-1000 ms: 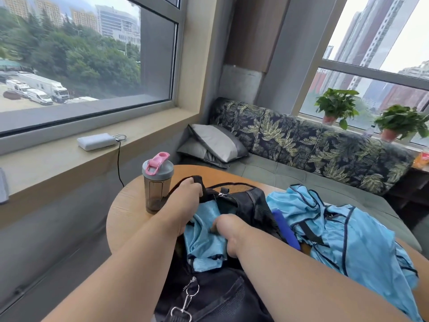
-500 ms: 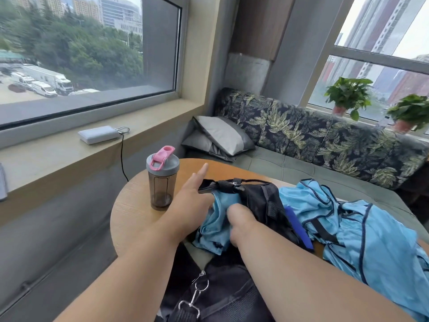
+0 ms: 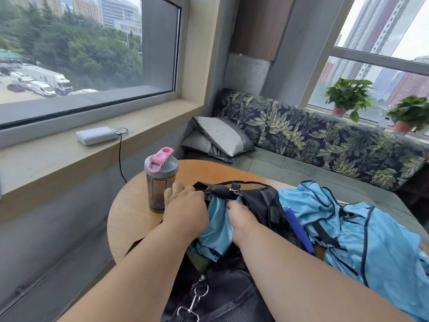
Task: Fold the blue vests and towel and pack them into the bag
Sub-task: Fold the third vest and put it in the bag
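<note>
A black bag (image 3: 264, 203) lies open on the round wooden table (image 3: 132, 214). A folded light blue vest (image 3: 217, 228) sticks halfway out of its mouth. My left hand (image 3: 185, 209) grips the bag's rim at the left side of the opening, its fingers curled over the edge. My right hand (image 3: 241, 219) holds the folded vest at the opening, with its fingertips buried in the fabric. Right of the bag lies a loose heap of blue vests (image 3: 362, 238) with dark trim. A dark blue item (image 3: 299, 231) lies between the bag and that heap.
A grey shaker bottle (image 3: 160, 182) with a pink cap stands just left of my left hand. A white power bank (image 3: 96, 135) with a cable sits on the windowsill. Behind the table are a leaf-patterned sofa (image 3: 301, 135), a grey pillow (image 3: 220, 135) and potted plants (image 3: 348, 96).
My left hand opened with straight fingers half a second ago and now grips the bag's rim again. My right hand has stayed on the folded vest at the opening.
</note>
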`<state>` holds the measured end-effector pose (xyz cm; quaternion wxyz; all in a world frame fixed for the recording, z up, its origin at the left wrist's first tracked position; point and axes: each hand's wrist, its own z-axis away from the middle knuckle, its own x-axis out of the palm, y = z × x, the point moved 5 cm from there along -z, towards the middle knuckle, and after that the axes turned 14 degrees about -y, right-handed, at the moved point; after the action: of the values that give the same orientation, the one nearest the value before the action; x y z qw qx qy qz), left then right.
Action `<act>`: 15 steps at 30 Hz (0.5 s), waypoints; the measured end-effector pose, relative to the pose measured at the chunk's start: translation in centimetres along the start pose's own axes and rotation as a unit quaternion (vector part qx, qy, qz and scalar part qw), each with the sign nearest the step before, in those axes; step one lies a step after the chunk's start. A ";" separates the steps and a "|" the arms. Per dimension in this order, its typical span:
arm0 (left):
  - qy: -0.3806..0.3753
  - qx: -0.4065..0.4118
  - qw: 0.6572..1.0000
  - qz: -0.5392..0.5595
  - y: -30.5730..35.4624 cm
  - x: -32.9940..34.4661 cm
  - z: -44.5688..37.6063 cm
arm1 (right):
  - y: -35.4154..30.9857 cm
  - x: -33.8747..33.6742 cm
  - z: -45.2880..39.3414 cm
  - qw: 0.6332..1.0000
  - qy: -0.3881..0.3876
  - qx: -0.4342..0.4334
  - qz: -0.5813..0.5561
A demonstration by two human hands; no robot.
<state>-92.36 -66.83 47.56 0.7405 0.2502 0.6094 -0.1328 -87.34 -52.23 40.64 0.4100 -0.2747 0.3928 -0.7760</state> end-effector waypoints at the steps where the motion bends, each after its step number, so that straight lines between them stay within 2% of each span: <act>1: 0.009 0.009 1.000 -0.004 0.2 -0.2 0.0 | 0.1 -0.2 -0.2 1.000 0.013 -0.004 0.000; 4: 0.053 0.038 0.998 0.018 0.9 -0.8 0.5 | -0.2 -0.9 -1.4 0.996 0.059 -0.034 0.057; 7: 0.080 0.072 0.993 0.054 1.7 -1.3 1.4 | -1.3 -1.7 -3.6 0.978 0.116 -0.134 0.108; 9: 0.087 0.080 0.992 0.051 2.1 -1.5 1.9 | -2.8 -0.8 -2.2 0.972 0.101 -0.174 0.118; 11: 0.085 0.085 0.992 0.045 2.2 -1.6 2.1 | -3.1 -0.3 -2.5 0.983 0.053 -0.136 0.113; 14: 0.085 0.086 0.991 0.052 2.1 -1.6 2.3 | -2.6 -0.4 -3.5 0.996 -0.008 -0.074 -0.052; 15: 0.090 0.084 0.991 0.057 2.0 -1.6 2.4 | -2.5 -0.7 -3.5 0.996 -0.015 -0.069 -0.056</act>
<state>-89.70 -66.60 49.87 0.6650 0.3569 0.6452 -0.1186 -90.67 -49.38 40.72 0.3515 -0.3358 0.4230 -0.7647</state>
